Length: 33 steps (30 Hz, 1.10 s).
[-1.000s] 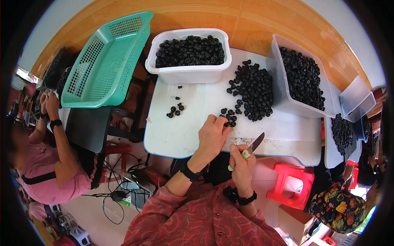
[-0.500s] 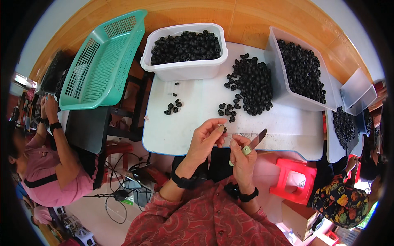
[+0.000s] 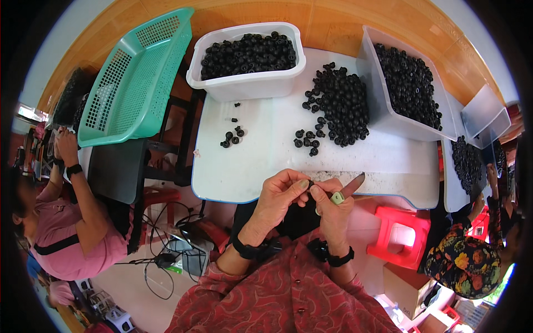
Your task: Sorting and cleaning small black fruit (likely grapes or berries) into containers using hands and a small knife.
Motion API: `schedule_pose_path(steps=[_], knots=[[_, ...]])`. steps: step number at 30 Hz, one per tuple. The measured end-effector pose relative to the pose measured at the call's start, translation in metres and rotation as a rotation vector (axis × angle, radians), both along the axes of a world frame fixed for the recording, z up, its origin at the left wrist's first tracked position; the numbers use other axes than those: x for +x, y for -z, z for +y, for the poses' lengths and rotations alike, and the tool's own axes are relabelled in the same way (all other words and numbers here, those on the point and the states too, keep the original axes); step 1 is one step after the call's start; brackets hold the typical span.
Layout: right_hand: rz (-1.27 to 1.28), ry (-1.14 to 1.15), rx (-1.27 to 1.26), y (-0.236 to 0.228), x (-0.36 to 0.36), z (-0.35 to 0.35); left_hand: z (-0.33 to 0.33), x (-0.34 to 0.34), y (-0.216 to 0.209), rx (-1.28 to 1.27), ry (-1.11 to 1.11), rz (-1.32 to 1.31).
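In front of me, over the table's near edge, my two hands meet. My left hand (image 3: 276, 198) pinches a small black rounded part (image 3: 310, 183) between thumb and fingers. My right hand (image 3: 332, 213) grips a knife (image 3: 353, 185) by its pale green handle, the blade slanting up and away to the right. The right thumb and fingertips also touch the black part, which is mostly hidden. Beyond the hands lies a heap of similar black parts (image 3: 341, 105) on the white table (image 3: 239, 177), with several strays (image 3: 306, 142) at its near side.
Behind stand a white tub (image 3: 244, 89) and a translucent bin (image 3: 383, 111), both filled with black parts. Several small pieces (image 3: 229, 137) lie at left. A green basket (image 3: 139, 83) is far left, a red stool (image 3: 400, 236) at right. People sit on both sides.
My hands have come together; the right hand's fingertips now touch the black part held in my left. The knife has swung flatter, farther right. The view has shifted slightly.
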State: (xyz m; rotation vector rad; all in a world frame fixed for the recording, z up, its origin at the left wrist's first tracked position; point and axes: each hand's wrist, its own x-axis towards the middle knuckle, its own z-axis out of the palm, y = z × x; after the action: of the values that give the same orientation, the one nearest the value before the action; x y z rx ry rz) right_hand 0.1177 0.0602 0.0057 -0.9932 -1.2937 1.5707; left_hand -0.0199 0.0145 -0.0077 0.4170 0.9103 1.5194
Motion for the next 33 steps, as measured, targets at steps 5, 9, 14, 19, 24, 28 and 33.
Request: schedule_pose_path(steps=[5,9,14,19,24,28,33], knots=[[0.059,-0.054,-0.065,-0.003,0.006,0.002,-0.004,0.0,0.0,0.015,0.044,-0.133],[0.085,-0.088,-0.155,-0.011,0.008,0.003,-0.006,0.002,0.0,0.054,0.061,-0.194],[0.099,-0.096,-0.212,-0.015,0.007,0.004,-0.005,0.006,-0.003,0.052,0.074,-0.309],[0.047,-0.05,-0.207,-0.016,0.007,0.002,-0.005,0.009,-0.006,0.042,0.065,-0.362],[-0.32,-0.035,0.246,-0.005,0.006,0.001,-0.006,0.009,-0.007,0.058,0.028,-0.364],[-0.565,-0.107,0.537,-0.02,0.001,-0.002,-0.007,0.01,-0.007,0.091,0.012,-0.37],[-0.661,-0.129,0.517,-0.02,-0.001,-0.005,-0.01,0.011,-0.007,0.103,-0.002,-0.354]])
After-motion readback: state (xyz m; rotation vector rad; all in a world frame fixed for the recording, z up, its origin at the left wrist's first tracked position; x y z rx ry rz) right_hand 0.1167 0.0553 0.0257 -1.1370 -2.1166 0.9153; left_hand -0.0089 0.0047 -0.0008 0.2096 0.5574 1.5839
